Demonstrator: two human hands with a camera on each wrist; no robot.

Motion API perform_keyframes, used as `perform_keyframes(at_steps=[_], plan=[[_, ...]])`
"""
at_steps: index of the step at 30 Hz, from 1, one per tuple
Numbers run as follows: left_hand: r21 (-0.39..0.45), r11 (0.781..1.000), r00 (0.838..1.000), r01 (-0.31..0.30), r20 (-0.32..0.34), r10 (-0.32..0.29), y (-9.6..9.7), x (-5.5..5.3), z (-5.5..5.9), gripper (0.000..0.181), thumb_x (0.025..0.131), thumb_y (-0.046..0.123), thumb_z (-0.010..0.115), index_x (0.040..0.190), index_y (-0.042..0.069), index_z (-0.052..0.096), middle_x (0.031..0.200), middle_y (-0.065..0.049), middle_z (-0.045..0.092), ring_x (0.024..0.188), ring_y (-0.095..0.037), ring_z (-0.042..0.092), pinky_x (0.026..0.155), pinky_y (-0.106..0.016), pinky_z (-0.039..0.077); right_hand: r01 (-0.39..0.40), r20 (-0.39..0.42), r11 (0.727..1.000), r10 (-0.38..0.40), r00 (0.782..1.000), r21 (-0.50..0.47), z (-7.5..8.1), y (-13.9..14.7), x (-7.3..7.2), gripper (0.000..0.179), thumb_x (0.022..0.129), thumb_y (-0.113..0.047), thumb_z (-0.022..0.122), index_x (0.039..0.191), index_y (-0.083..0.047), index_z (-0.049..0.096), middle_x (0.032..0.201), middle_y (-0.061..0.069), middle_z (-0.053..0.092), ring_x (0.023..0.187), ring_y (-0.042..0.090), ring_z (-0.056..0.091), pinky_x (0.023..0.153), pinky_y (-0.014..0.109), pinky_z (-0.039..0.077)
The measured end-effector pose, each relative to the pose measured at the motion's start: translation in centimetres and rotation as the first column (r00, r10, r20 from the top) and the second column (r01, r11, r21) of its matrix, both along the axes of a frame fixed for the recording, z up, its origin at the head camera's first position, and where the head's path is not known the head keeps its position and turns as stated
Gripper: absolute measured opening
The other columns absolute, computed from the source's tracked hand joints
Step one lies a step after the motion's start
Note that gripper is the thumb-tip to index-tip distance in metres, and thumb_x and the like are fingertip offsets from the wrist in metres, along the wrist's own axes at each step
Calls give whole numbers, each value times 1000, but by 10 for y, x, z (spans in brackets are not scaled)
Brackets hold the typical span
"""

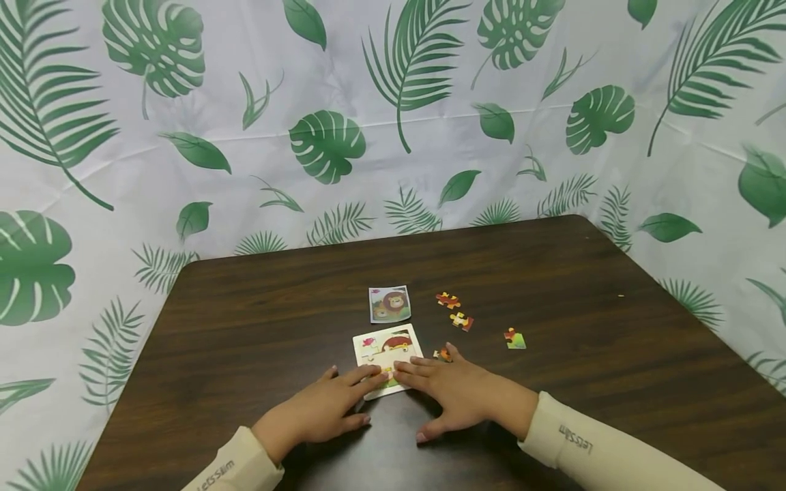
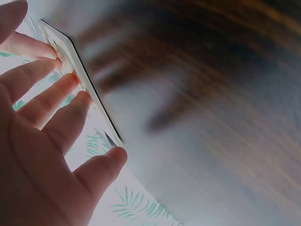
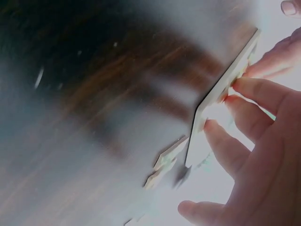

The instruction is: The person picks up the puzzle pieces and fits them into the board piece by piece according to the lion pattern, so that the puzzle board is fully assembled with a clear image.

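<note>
A white-framed jigsaw puzzle board lies on the dark table, with picture pieces in its upper part and near its lower edge. My left hand rests its fingertips on the board's lower left part, thumb apart over the table. From the other side, my right hand touches the lower right part with extended fingers. Both hands are spread, and the fingers hide some of the board. Beside the right hand's fingers lies a loose puzzle piece, partly covered; in the right wrist view a loose piece lies beside the board.
A picture card with a lion lies just beyond the board. More loose puzzle pieces lie to the right: one piece farthest back, another nearer, and a red-and-green one. A leaf-print curtain hangs behind the wooden table.
</note>
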State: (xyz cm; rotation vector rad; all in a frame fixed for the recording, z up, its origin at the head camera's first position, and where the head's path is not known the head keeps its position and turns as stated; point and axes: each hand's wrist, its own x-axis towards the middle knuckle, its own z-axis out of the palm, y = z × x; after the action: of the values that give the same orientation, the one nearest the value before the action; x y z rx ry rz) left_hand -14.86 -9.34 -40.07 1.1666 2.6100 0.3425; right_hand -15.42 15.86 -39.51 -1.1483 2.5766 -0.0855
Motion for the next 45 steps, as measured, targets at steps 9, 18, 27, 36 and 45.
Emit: perform_keyframes(at_steps=[9,18,27,36,45], plan=[[-6,1000,1000,-7,22,7,-2,4,0,60,90,33,58,143,15,36,147,-8,28,119,-27,47,98,-55,30,-20,-34,1000,21,999,17,-1,-8,2,92,75,-76,44,147,-22,24,152,-7,16,137,18,19,97,68,11],[36,999,998,-7,60,5,-7,5,-1,65,88,28,62,144,13,33,148,-10,25,123,-33,42,96,-51,36,-69,-53,997,71,996,21,1,-16,6,91,78,-73,45,148,-20,21,152,-6,17,136,14,18,96,68,16],[-10,1000,998,24,-52,-24,-1,11,3,62,82,11,62,139,5,40,143,-15,31,108,-30,55,94,-49,38,-72,-85,992,81,993,101,9,-28,11,89,78,-64,56,146,-15,28,150,-2,22,134,11,23,97,64,23],[-59,998,993,-11,-122,4,-1,12,0,64,81,17,66,140,13,41,141,-7,35,119,-22,47,94,-60,31,-46,24,999,46,999,23,8,-19,6,84,78,-54,61,146,-18,28,151,-5,20,133,13,27,95,68,19],[15,999,977,-48,-206,50,-2,10,-3,48,87,18,62,134,17,49,134,-11,43,122,-27,43,92,-56,37,-67,-31,996,65,997,-57,1,-15,10,76,82,-49,59,145,-16,31,151,-4,22,135,15,24,94,69,18]])
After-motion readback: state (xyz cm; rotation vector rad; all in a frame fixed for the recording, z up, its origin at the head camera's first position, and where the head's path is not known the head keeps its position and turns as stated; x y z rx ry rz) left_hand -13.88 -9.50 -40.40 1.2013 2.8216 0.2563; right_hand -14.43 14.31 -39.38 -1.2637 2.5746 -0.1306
